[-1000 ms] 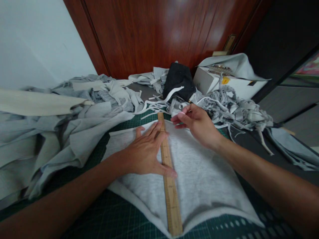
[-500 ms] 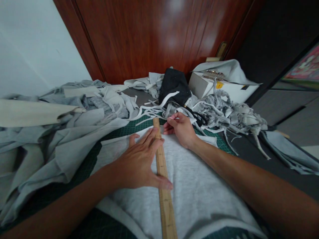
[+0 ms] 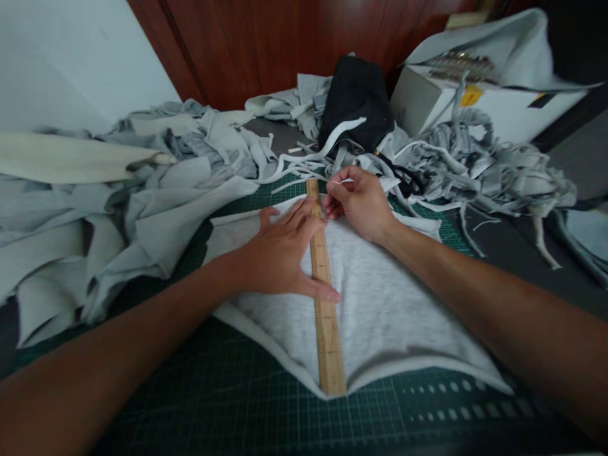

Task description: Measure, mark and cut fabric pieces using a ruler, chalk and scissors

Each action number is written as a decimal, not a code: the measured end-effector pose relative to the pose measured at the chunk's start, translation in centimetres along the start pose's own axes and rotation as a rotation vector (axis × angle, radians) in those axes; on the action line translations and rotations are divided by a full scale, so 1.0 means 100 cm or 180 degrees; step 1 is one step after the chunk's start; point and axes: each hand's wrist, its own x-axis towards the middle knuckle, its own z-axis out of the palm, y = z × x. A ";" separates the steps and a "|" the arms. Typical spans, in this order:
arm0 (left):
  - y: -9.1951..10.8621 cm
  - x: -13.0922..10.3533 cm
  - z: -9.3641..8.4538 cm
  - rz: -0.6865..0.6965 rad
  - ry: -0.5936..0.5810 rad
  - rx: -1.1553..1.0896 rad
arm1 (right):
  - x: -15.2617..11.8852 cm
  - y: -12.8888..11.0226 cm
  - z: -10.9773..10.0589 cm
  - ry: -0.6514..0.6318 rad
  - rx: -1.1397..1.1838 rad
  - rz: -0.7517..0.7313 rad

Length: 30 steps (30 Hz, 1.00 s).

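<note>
A wooden ruler [image 3: 329,342] lies lengthwise down the middle of a light grey piece of fabric [image 3: 389,297]. My left hand [image 3: 285,247] rests spread over the ruler and cloth, its thumb on the lower part of the ruler and its fingertips near the top. Just right of the ruler's far end, my right hand [image 3: 363,206] is curled in a pinch at the fabric's far edge. A small pale bit shows by its thumb and index finger, too little to name. Beneath the fabric is a green gridded cutting mat [image 3: 213,392].
Grey and cream cloth pieces [image 3: 156,196] are heaped on the left. Behind the ruler lie narrow white strips [image 3: 304,168] and a black cloth item [image 3: 358,95]. At the back right stands a white box [image 3: 503,114], with tangled grey scraps [image 3: 513,168] in front.
My view has tilted down, so the fabric's near edge and more of the mat show. Both hands keep nearly the same places on the ruler and fabric.
</note>
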 end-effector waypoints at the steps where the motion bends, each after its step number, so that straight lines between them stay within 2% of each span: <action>1: 0.000 0.000 0.000 0.0031 0.0025 -0.0028 | -0.001 0.000 0.000 -0.0013 -0.0033 -0.0019; 9: 0.001 -0.003 0.001 0.0068 0.0142 0.0018 | -0.005 -0.002 0.002 -0.0038 -0.0236 -0.0163; 17: 0.002 -0.002 -0.001 0.0039 0.0042 0.0009 | -0.006 0.001 -0.001 -0.0179 -0.0574 -0.0438; 24: 0.002 -0.004 -0.004 -0.0067 -0.0009 -0.0021 | 0.002 0.002 0.000 0.0217 -0.0204 0.0007; 30: -0.002 -0.005 -0.002 -0.0052 0.0004 0.0059 | 0.006 0.003 0.001 0.0296 -0.0200 0.0079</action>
